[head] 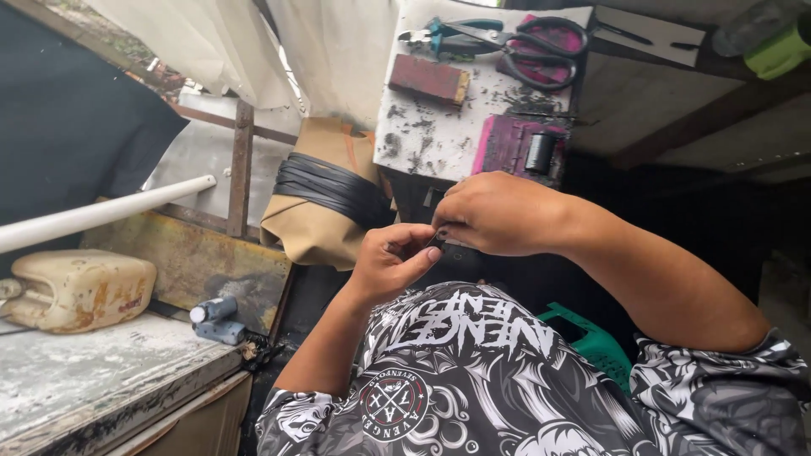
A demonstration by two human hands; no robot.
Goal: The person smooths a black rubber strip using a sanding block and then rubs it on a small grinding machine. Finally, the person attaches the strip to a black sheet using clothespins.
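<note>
My left hand (390, 258) and my right hand (494, 213) meet in front of my chest, above my black-and-white printed shirt (473, 371). Both pinch a small dark piece (437, 241) between their fingertips; it is mostly hidden by the fingers and I cannot tell what it is. Beyond my hands stands a white work board (439, 135) smeared with black marks. On it lie large black scissors (541, 46), teal-handled pliers (448, 35), a red-brown block (428, 79) and a small black spool (538, 152) on a pink pad.
A brown paper bundle wrapped in black rubber strips (325, 190) leans left of the board. A dirty cream jerrycan (76, 289) and a small blue-grey bottle (215, 319) rest on a worn bench at left. A white pipe (101, 213) crosses above. A green crate (596, 342) sits below my right arm.
</note>
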